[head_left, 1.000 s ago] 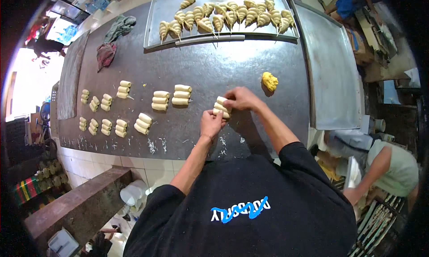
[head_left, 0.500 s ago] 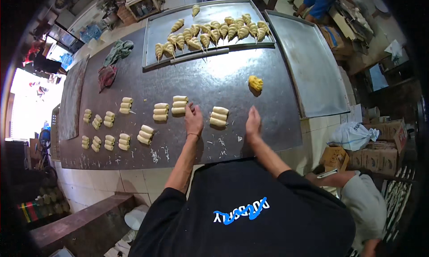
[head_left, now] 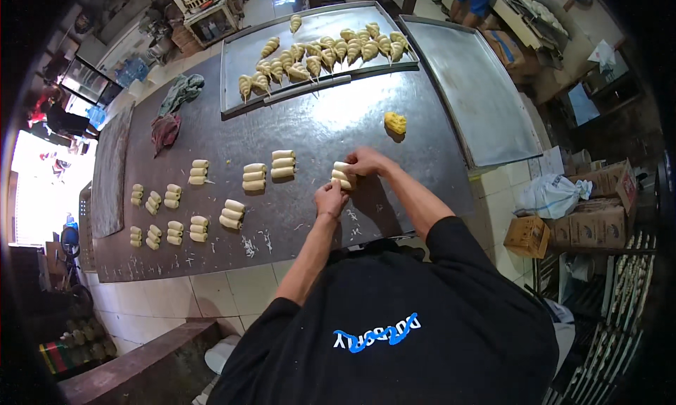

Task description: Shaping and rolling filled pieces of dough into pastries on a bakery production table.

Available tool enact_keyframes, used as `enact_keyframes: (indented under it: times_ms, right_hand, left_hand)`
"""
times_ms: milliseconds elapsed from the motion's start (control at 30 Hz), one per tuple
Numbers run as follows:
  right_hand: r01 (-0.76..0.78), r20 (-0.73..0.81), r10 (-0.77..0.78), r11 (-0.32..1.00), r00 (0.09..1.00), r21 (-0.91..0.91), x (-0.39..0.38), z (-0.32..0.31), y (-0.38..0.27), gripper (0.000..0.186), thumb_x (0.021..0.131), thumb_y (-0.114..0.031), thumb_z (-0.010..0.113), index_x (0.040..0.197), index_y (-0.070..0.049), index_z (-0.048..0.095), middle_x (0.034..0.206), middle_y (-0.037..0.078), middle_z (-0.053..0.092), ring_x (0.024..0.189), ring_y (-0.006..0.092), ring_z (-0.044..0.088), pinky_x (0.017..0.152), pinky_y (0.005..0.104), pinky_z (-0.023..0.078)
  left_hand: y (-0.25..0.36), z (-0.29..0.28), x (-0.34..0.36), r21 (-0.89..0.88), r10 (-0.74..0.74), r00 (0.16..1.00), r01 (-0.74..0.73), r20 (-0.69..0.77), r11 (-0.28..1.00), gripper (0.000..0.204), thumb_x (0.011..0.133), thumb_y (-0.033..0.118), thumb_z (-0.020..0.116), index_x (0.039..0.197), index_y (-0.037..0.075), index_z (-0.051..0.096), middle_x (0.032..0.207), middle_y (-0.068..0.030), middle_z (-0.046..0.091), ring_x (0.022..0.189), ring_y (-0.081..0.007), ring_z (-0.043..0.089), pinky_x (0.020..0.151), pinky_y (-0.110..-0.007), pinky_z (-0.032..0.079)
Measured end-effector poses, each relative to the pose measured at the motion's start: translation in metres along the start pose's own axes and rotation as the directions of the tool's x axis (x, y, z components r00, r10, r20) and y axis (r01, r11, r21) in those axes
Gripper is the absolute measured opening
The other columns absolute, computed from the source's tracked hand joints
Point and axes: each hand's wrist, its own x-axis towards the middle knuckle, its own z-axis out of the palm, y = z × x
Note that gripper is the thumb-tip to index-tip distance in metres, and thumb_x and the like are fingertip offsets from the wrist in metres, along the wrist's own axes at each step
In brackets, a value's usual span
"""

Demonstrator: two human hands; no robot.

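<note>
A group of three pale dough rolls lies side by side on the dark worktable. My left hand has its fingers closed at the near end of this group. From the right, my right hand reaches over, its fingers closed on the far end and partly covering it. Left of my hands lie other sets of rolls, the closest being a set of three and another beside it. Beyond my right hand sits a lump of yellow dough.
At the table's far side, a metal tray holds several spiral dough pieces on sticks. Another metal tray stands on the right. Green and red cloths lie at the left. White scraps dot the near edge. Boxes stand right of the table.
My left hand has moved right, from beside another set of rolls, and my right hand has moved left. Both have come onto the same group of rolls. The view has shifted slightly.
</note>
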Motion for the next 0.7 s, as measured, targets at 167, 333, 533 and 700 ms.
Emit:
enact_keyframes:
  times_ms: [167,333,533,700]
  right_hand:
    - [-0.435,0.453,0.153,0.648,0.878,0.625,-0.011,0.007,-0.028,0.032,0.088,-0.031,0.066,0.101,-0.002,0.071,0.083,0.002,0.065,0.070,0.0171,0.059,0.064,0.0344,0.049]
    - [-0.283,0.115,0.279,0.959,0.953,0.016,-0.014,0.010,-0.036,0.023,0.087,-0.019,0.067,0.095,0.002,0.073,0.078,0.003,0.069,0.070,0.0098,0.061,0.065,0.0262,0.050]
    - [-0.288,0.146,0.259,0.925,0.955,0.247,-0.014,0.039,-0.028,0.026,0.087,-0.017,0.067,0.100,0.006,0.071,0.079,0.005,0.068,0.067,0.0106,0.060,0.062,0.0266,0.049]
    - [-0.365,0.271,0.272,0.407,0.923,0.837,-0.042,0.011,-0.047,0.022,0.093,-0.016,0.065,0.103,0.003,0.062,0.084,0.004,0.063,0.071,0.0099,0.061,0.065,0.0226,0.052]
  left_hand:
    - [0.022,-0.026,0.002,-0.095,0.258,0.952,-0.275,-0.165,0.957,0.026,0.099,0.027,0.056,0.101,0.001,0.062,0.080,-0.0039,0.063,0.061,-0.0130,0.060,0.049,-0.024,0.049]
    - [0.052,-0.081,-0.002,0.249,-0.168,0.978,0.133,0.125,0.959,0.030,0.100,0.029,0.055,0.098,-0.001,0.054,0.073,-0.0028,0.052,0.055,-0.0133,0.056,0.042,-0.027,0.042]
    - [0.047,-0.066,0.019,0.571,-0.020,0.994,-0.047,0.111,0.820,0.030,0.095,0.028,0.063,0.093,-0.002,0.057,0.067,-0.0018,0.054,0.055,-0.0129,0.058,0.043,-0.028,0.042]
    - [0.080,-0.044,0.009,0.199,-0.177,0.951,0.128,0.253,0.972,0.023,0.094,0.030,0.064,0.090,0.007,0.060,0.060,0.0048,0.049,0.048,-0.0090,0.045,0.050,-0.028,0.045]
